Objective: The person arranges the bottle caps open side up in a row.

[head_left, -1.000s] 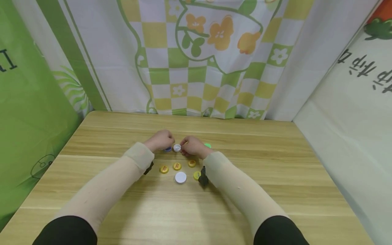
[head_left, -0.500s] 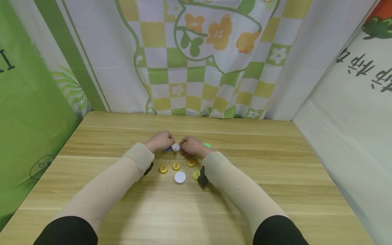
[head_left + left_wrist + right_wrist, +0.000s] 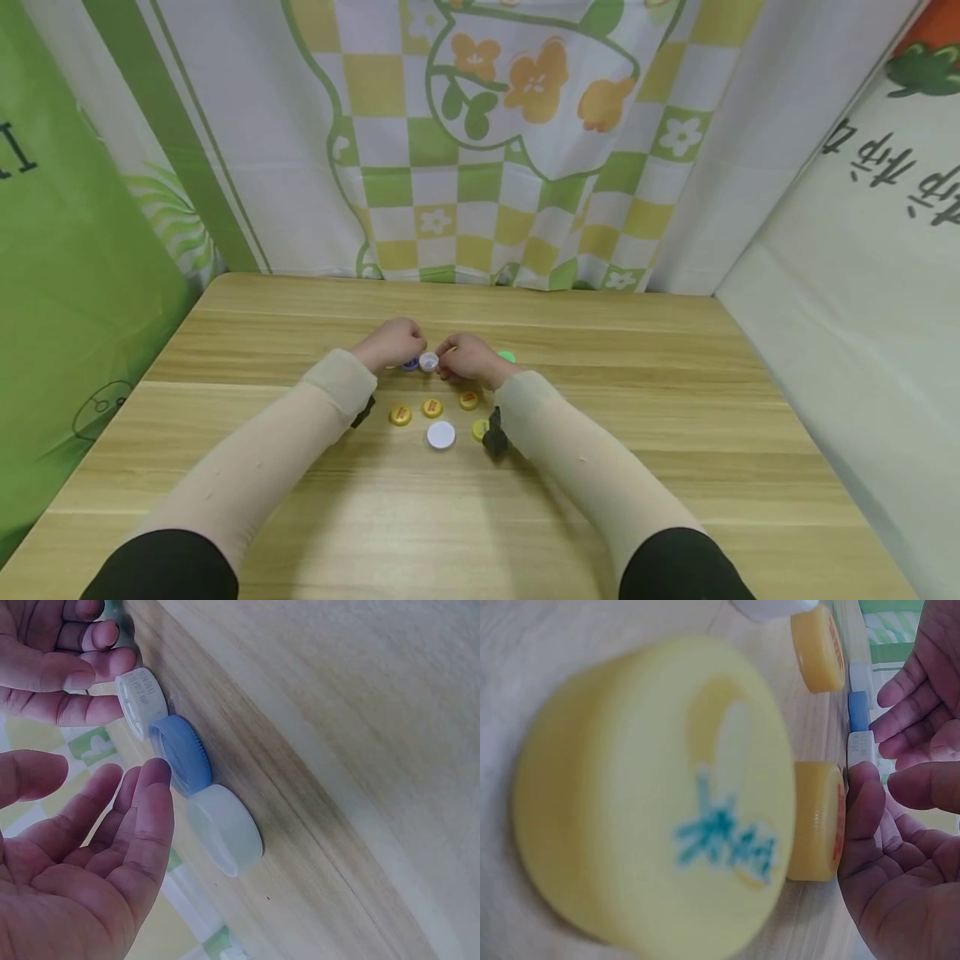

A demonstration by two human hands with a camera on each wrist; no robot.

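**Blue cap sat mid-row**

The white cap stood just right of the blue cap on the table, and the pale cap just left of it. The right hand, also right of the blue cap, touched the white one with outstretched fingers, not clasping it. The left hand hung loosely spread at the blue cap, gripping nothing (whether a fingertip met its rim, the views could not tell). Nearer the person than the blue cap lay four yellow caps and a white disc; well to its right, part of a green cap showed.
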